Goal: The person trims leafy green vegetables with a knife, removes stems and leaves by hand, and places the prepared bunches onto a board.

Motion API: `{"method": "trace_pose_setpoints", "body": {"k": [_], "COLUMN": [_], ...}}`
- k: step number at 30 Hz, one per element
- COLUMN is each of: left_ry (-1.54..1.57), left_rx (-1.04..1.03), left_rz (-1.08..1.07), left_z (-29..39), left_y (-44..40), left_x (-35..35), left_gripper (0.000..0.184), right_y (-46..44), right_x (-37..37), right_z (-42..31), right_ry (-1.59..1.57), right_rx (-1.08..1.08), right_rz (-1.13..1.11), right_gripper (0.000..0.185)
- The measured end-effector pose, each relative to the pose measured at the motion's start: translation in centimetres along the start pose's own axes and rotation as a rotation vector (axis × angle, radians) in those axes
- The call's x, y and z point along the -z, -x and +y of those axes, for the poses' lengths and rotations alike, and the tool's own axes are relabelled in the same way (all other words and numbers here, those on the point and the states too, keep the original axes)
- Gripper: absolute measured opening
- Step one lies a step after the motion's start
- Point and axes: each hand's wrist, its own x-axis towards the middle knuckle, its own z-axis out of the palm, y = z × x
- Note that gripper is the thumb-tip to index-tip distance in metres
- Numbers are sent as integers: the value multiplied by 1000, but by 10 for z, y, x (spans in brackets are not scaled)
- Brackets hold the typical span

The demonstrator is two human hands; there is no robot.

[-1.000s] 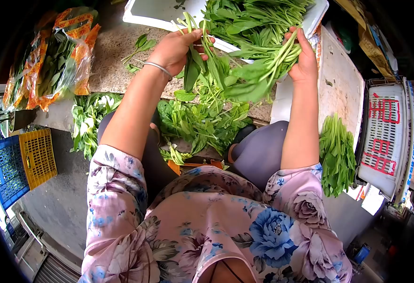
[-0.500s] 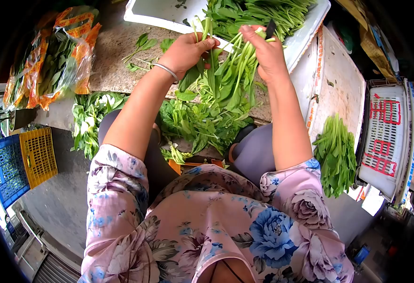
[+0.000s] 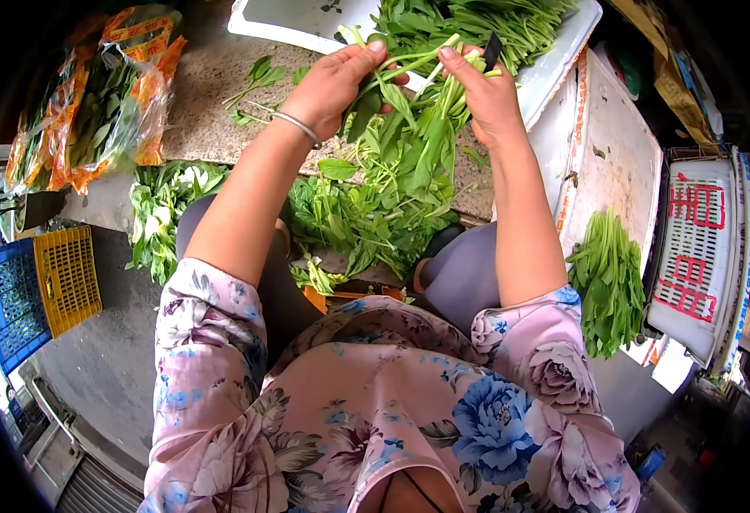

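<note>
My left hand [image 3: 339,84] is closed around a few pale-stemmed leafy greens [image 3: 402,104], near the white foam box's front edge. In my right hand [image 3: 488,101] is a bunch of leafy greens [image 3: 430,145], its stem ends up by the thumb and its leaves hanging down. One stem stretches between the two hands. A dark, flat, blade-like piece [image 3: 493,51] sticks up beside my right fingers; its lower part is hidden. Below the hands, loose leaves [image 3: 362,218] are heaped between my knees.
Long greens [image 3: 477,30] fill the right part of a white foam box [image 3: 285,19]. Plastic-wrapped greens [image 3: 93,111] lie at the upper left. Other bunches [image 3: 610,286] rest at right. Yellow and blue crates [image 3: 67,278] stand at left, a white crate [image 3: 691,248] at far right.
The stems in my left hand have tipped from upright to slanting toward my right hand, where one now reaches the right thumb. My right hand keeps its bunch.
</note>
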Motion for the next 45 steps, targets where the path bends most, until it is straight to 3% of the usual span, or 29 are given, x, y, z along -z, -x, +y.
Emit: {"method": "trace_pose_setpoints", "body": {"k": [2, 4, 5, 7, 8, 10, 11, 12, 14, 16, 17, 21, 24, 26, 28, 31, 34, 36, 38, 40, 42, 44, 45], "left_ry": [16, -235, -235, -1541, -1542, -1783, -1552, -1556, -626, -515, -724, -679, -603, -890, -896, -810, -678, -592, -507, -470, -370, -235, -188], "left_rx": [-13, 56, 56, 108, 107, -184, 115, 112, -263, -216, -278, -235, -353, -232, -302, -6, 122, 125, 136, 179, 209, 92, 82], "left_rz": [-37, 171, 170, 206, 203, 385, 300, 294, 39, -177, -188, -267, -288, -238, -229, -319, -372, -376, -365, -258, -236, -103, -62], "left_z": [-2, 0, 0, -9, -21, -25, -16, -11, -8, -16, -19, -9, -14, -24, -27, -19, -18, -10, -6, -8, 0, 0, 0], "left_y": [-10, -11, -13, -19, -21, -9, -16, -13, -9, -5, -2, 12, 8, 1, 3, 2, 0, 10, 10, 7, 8, 5, 5], "left_x": [23, 35, 41, 53, 56, 42, 38, 31, 22, 7, 1, -26, -26, -15, -13, -8, -2, -10, -10, -1, -5, -7, -7], "left_gripper": [26, 25, 25, 34, 34, 51, 62, 62, 83, 100, 108, 106, 97, 85, 76, 65, 45, 40, 35, 25, 20, 16, 14], "right_y": [0, -2, -4, -4, -1, 3, 4, 6, 9, 16, 17, 15, 16, 14, 12, 10, 8, 8, 5, -11, -30, -36, -40], "right_x": [7, 16, 23, 26, 25, 16, 14, 11, 2, -10, -15, -21, -21, -22, -18, -18, -17, -16, -1, 27, 65, 95, 101], "right_z": [-5, -4, -2, 0, 0, 4, 5, 3, 7, 0, 3, 12, 8, 8, 12, 11, 11, 7, -4, -6, 4, 25, 41], "right_ry": [-31, -47, -18, 11, 41, 49, 148, 247, 197, 88, 23, 168, 210, 290, 622, 458, 417, 489, 293, 264, 468, 1115, 1258], "right_rx": [-1, 34, 23, 13, 26, 33, 6, -22, -42, -40, -39, 30, 23, 88, 177, 85, -43, 67, -81, -119, -198, -459, -644], "right_rz": [43, 90, 84, 80, 55, 21, -2, -22, -74, -110, -97, -96, -117, -115, -96, -127, -189, -251, -311, -79, 157, 148, 39], "right_gripper": [16, 15, 15, 15, 15, 19, 22, 24, 27, 25, 29, 35, 36, 44, 54, 54, 57, 60, 67, 63, 55, 34, 28]}}
